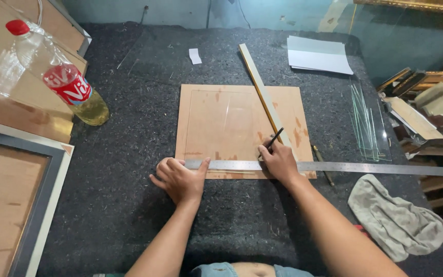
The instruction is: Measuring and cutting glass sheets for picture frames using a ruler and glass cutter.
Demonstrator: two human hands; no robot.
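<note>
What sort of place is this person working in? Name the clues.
Probably a picture-framing workshop: a frame lies at the left, cut glass panes at the right, and the hands rule a backing board with a steel ruler on a felt-covered bench.

A plastic bottle (60, 77) of yellow liquid, white paper sheets (318, 55), and a grey rag (393, 218) lie around.

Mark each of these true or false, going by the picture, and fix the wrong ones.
1. The left hand presses down on the metal ruler. True.
2. The right hand holds a hammer. False: it holds a thin dark pencil-like tool.
3. The ruler lies across the near edge of the brown board. True.
4. The plastic bottle has a blue cap. False: the cap is red.
5. A crumpled grey cloth lies left of both hands. False: it lies to their right.
</note>
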